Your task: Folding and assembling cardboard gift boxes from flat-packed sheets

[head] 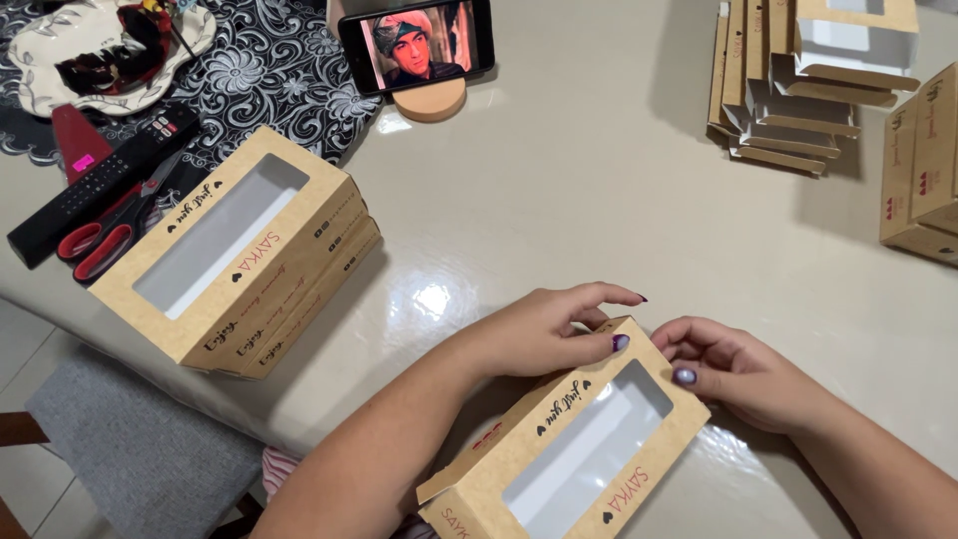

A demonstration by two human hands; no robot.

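A brown cardboard box (pixel 559 454) with a clear window lies tilted at the table's near edge. My left hand (pixel 544 329) rests on its far end with the thumb pressed on the top corner. My right hand (pixel 733 371) holds the box's far right corner, fingers curled around the edge. Both hands grip the same box.
A stack of similar windowed boxes (pixel 239 255) sits at left on the beige table (pixel 599 180). Flat folded boxes (pixel 798 90) are piled at back right. A phone (pixel 417 42) leans on a round stand; red scissors (pixel 100 240), a remote (pixel 105 180) and a plate (pixel 100 50) lie far left.
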